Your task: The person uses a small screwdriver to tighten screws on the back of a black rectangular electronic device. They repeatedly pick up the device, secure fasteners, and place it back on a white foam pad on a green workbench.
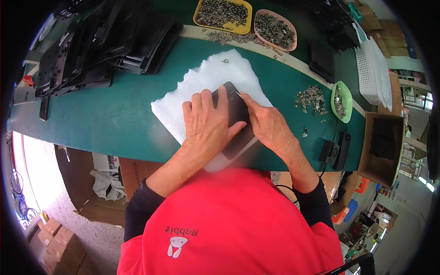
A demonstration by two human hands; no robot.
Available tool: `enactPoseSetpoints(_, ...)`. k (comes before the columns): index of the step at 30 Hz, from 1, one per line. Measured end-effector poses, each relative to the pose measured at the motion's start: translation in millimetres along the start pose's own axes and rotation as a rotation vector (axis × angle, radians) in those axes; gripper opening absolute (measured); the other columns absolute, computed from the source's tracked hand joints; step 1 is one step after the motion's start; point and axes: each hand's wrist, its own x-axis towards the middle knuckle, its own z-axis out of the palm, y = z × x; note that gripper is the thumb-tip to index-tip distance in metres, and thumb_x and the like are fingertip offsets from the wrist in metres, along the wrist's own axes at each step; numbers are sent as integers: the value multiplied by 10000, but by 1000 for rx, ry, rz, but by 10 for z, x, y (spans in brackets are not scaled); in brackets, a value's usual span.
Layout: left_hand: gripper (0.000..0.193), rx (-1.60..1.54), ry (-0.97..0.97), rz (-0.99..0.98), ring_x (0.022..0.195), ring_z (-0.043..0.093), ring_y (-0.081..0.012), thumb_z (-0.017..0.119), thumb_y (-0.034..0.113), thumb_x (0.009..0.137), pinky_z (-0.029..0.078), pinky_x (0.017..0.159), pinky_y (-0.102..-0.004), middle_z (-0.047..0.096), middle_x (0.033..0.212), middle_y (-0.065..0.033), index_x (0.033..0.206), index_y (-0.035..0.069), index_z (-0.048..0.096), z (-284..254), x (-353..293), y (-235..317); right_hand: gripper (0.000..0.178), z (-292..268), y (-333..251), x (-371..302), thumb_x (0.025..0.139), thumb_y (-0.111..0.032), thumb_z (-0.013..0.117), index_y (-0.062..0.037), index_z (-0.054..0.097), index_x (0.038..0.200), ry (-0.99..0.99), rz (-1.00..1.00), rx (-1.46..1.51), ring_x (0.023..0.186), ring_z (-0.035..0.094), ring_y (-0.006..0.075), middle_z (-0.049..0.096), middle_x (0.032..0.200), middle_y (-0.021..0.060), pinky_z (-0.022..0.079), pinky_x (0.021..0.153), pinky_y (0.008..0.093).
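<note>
A dark, flat rectangular panel (237, 109) lies tilted on a sheet of white foam (183, 97), its far end rounded at the corners. My left hand (204, 118) rests across the panel's left side, fingers stretched forward and thumb spread over its face. At the right edge, my right hand (271, 126) grips the panel, its index fingertip beside a small shiny strip near the far corner. The right hand's other fingers are curled and mostly hidden. One small metal clip (225, 61) sits on the foam beyond the panel.
Metal clips fill a yellow tray (198, 20), a pink tray (294, 33) and a green bowl (348, 103). A loose clip pile (311, 99) lies on the green table (133, 133). Black plastic parts (123, 41) are stacked at far left. A black adapter (330, 151) stands at right.
</note>
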Motion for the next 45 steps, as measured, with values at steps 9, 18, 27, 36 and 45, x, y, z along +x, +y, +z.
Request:
enactPoseSetpoints(9, 819, -19, 68, 54, 897, 466, -276, 847, 408, 669, 341, 736, -405, 493, 994, -131, 1290, -20, 527, 10, 6, -32, 428, -108, -96, 61, 946, -65, 493, -61, 506, 1374, -62, -2, -195, 753, 653, 433, 654, 783, 246, 529, 688, 508)
enactPoseSetpoints(18, 641, -4, 113, 103, 842, 514, -283, 809, 312, 726, 408, 688, -395, 522, 945, -136, 1192, -46, 552, 89, 28, -7, 544, 29, -271, 61, 834, -58, 571, -11, 500, 1371, -35, -34, -479, 721, 688, 392, 672, 759, 247, 560, 674, 478)
enactPoseSetpoints(27, 646, -30, 109, 36, 856, 531, -285, 803, 308, 734, 435, 703, -396, 527, 955, -136, 1226, -24, 550, 76, 0, 6, 438, -254, -130, 161, 909, -68, 520, -28, 533, 1345, -94, -92, -310, 774, 680, 413, 676, 792, 245, 546, 720, 505)
enactPoseSetpoints(36, 635, -68, 115, 16, 850, 524, -288, 810, 303, 735, 429, 684, -396, 512, 952, -135, 1207, -29, 544, 96, -26, -6, 419, -147, -139, 84, 927, -68, 526, -57, 539, 1346, -16, -76, -289, 746, 666, 418, 676, 793, 230, 534, 674, 507)
enactPoseSetpoints(45, 438, -276, 19, -126, 771, 641, -354, 687, 204, 854, 528, 624, -426, 582, 921, -194, 1192, -40, 553, 61, 24, -6, 470, -42, -212, 92, 876, -77, 573, -78, 559, 1346, 66, -93, -408, 690, 675, 363, 679, 781, 166, 548, 630, 462)
